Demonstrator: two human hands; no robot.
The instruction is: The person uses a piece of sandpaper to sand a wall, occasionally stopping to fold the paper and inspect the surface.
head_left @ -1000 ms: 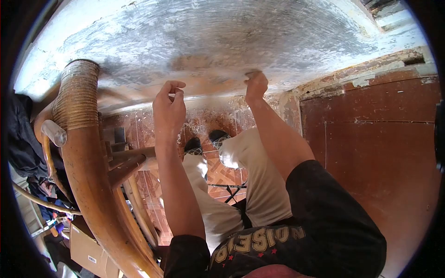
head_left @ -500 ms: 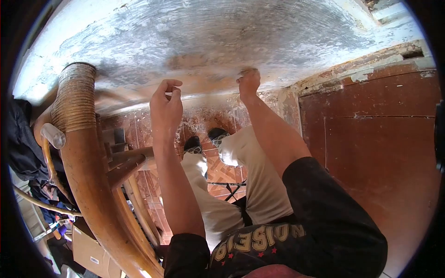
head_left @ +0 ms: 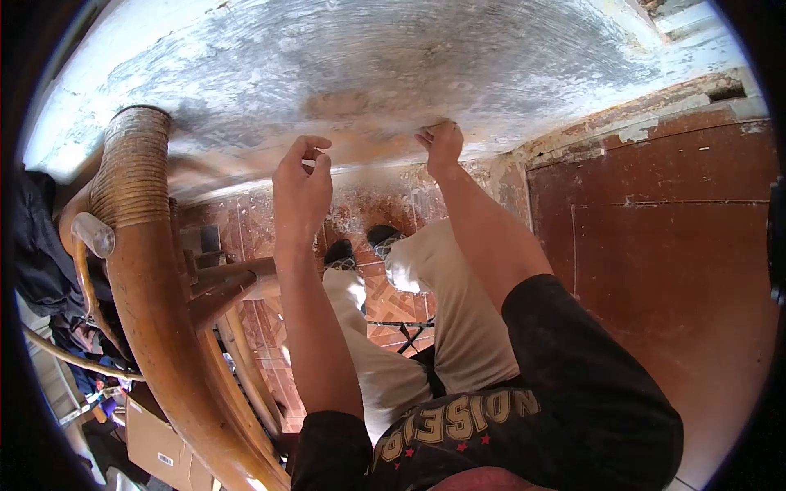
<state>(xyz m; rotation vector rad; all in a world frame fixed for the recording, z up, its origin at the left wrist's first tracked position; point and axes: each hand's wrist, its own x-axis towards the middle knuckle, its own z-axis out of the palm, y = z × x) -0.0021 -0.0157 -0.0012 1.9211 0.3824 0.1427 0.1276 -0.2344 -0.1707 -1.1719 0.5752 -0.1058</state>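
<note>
Right hand up at the painted wall, fingers bent inward, fingertips at the lower part of the wall face. A thin edge shows by the upper fingers, too small to name; cannot tell whether the hand grips it or only presses on the wall. Left hand well apart from it, to its left and slightly lower in view, fingers loosely curled, with a gap between index finger and thumb. Cannot tell whether the left fingertips touch the wall. Wall surface above both hands is streaked grey and white, with a brownish patch between and just above them. Below the hands, a red patterned tile floor, speckled with pale flakes near the wall base; two dark shoes rest on it, beneath and between the hands. To the left of the left hand, a thick curved rattan frame, its upper end bound in coiled wrapping and close to the wall; a clear cup-like piece sits at its outer side. Farther left, dark cloth, and lower down a cardboard box. Right of the right hand, a reddish-brown panel under a chipped, peeling ledge.
</note>
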